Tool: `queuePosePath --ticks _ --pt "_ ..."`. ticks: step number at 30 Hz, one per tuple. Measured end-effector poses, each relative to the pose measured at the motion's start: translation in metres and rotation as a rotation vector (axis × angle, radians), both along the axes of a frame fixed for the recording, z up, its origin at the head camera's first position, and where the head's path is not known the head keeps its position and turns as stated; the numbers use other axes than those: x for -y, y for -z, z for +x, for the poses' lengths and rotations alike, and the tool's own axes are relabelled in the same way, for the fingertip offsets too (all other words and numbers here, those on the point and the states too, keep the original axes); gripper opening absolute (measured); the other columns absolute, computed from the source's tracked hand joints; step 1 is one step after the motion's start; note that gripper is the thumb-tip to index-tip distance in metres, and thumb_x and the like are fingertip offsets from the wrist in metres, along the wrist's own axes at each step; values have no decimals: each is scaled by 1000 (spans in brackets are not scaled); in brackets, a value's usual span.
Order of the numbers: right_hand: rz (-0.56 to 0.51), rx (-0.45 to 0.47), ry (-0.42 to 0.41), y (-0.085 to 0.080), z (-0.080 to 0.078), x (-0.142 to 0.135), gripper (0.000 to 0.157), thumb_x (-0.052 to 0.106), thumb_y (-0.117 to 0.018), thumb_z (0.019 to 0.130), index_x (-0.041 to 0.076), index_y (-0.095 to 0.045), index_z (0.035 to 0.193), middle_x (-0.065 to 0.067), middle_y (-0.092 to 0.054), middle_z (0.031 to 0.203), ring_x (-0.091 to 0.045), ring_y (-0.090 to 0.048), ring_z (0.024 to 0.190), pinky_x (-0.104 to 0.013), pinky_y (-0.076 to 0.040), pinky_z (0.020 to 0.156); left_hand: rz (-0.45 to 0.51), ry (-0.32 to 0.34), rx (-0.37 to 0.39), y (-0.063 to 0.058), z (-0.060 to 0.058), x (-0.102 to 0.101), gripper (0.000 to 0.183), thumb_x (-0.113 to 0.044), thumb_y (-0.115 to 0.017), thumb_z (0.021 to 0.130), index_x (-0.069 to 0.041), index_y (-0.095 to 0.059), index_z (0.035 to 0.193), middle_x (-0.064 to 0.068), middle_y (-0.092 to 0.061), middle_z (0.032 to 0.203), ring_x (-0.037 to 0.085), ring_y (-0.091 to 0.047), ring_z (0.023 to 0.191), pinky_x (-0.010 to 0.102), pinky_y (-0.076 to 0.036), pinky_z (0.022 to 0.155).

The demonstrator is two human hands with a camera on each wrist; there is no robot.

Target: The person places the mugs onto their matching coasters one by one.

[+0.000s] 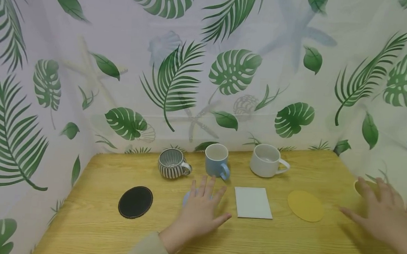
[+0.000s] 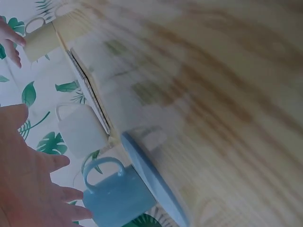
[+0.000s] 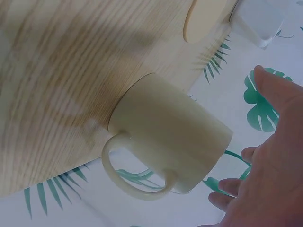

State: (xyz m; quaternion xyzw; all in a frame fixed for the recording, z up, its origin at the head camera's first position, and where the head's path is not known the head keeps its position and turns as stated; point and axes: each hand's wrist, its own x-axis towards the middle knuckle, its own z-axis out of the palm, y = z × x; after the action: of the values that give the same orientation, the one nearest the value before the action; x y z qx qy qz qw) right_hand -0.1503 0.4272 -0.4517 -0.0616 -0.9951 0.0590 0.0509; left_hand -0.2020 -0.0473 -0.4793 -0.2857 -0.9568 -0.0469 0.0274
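Above a wood-grain surface (image 1: 253, 243), the left hand (image 1: 197, 215) and right hand (image 1: 384, 212) spread wide. At the surface's three o'clock stands a plain pale-yellow mug (image 3: 165, 132) with a looped handle; at the left hand's twelve, a blue mug (image 1: 212, 165); under that hand, a blue coaster (image 2: 152, 177).

Dim, soft light casts faint shadows on the table (image 1: 280, 244), and wrist views look hazy.

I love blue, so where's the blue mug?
In the head view, the blue mug stands near the back of the table, between the striped cup on its left and the white mug on its right.
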Motion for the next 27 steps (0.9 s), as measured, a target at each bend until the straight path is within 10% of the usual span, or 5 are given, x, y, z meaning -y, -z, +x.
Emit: queuePosePath --ticks 11,27 --pt "-39 -103 -20 7 10 -7 117 71 -59 98 -2 0 167 -53 4 161 -76 -3 145 -88 -6 116 -47 79 -41 2 -6 -35 80 -72 -44 104 -24 -35 168 19 -20 177 45 -21 163 69 -26 129" --pt "-197 -171 59 25 23 -31 119 73 -54 100 -8 4 164 -54 11 161 -71 12 151 -91 4 114 -187 120 -80 -2 -10 -93 79 -79 -27 104 -33 -30 169 11 -27 176 34 -25 164 57 -30 132"
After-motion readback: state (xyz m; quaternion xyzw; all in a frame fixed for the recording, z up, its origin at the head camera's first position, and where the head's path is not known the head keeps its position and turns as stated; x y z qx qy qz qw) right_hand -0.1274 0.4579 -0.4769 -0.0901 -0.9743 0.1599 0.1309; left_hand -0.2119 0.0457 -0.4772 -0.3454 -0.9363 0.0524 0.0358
